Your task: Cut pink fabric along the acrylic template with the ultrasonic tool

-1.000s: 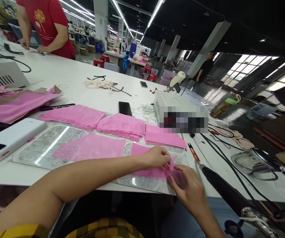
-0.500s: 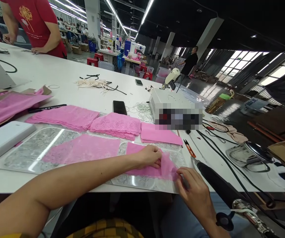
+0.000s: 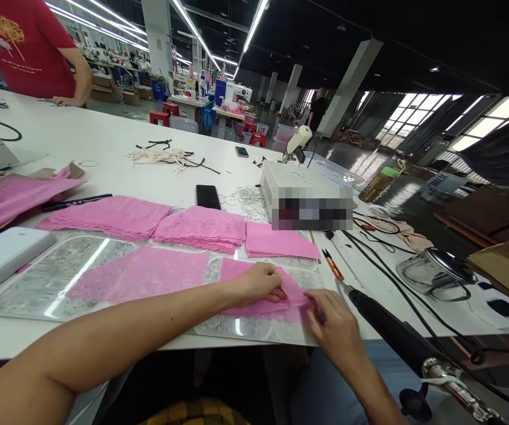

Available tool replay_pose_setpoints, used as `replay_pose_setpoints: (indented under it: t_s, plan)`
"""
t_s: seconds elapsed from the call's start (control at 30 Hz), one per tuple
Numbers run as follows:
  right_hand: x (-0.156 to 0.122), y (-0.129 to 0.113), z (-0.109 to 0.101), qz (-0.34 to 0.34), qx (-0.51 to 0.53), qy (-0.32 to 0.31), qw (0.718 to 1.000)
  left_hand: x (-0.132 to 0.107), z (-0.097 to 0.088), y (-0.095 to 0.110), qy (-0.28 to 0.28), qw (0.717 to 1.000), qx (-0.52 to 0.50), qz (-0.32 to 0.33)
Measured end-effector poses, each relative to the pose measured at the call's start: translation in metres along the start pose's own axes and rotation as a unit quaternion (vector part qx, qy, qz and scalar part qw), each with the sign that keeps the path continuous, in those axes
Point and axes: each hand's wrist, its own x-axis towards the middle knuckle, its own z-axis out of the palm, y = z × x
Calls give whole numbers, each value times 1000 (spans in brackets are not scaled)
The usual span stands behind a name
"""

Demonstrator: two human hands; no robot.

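Observation:
A thin pink fabric piece lies over a pink panel on a clear patterned sheet. My left hand reaches across from the left, its fingers closed on the fabric's left part; their tips are partly hidden. With closed fingertips, my right hand grips the fabric's right edge. Another sheer pink piece lies flat to the left. Behind them run a pink lace stack, a second pink stack and a plain pink stack.
Orange-handled thread snips and a black-handled tool lie to the right, near a lidded glass mug. A pale machine box stands behind. A white device sits at left. A person in red stands across the table.
The raised flap of the thin fabric has come down flatter between my hands. Both hands keep hold of it. The view has shifted slightly.

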Motion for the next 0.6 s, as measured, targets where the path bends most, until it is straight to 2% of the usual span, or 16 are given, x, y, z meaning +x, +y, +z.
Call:
replay_pose_setpoints:
  t_s: [0.2, 0.33, 0.4, 0.5, 0.6]
  plan:
    - [-17, 2, -25, -25, 14, 10, 1000, 3, 1, -2, 6, 1000, -11, 0]
    - [-13, -9, -18, -56, 41, -9, 998, 4, 3, 2, 9, 999, -38, -2]
    - [-10, -12, -13, -72, 48, -13, 996, 2, -2, 8, 15, 998, -62, 5]
    - [-12, -7, -8, -93, 49, -8, 994, -6, -23, 24, 39, 992, -113, 35]
    - [-23, 11, 0, -127, 67, -8, 990, -24, -59, 39, 89, 981, -159, 69]
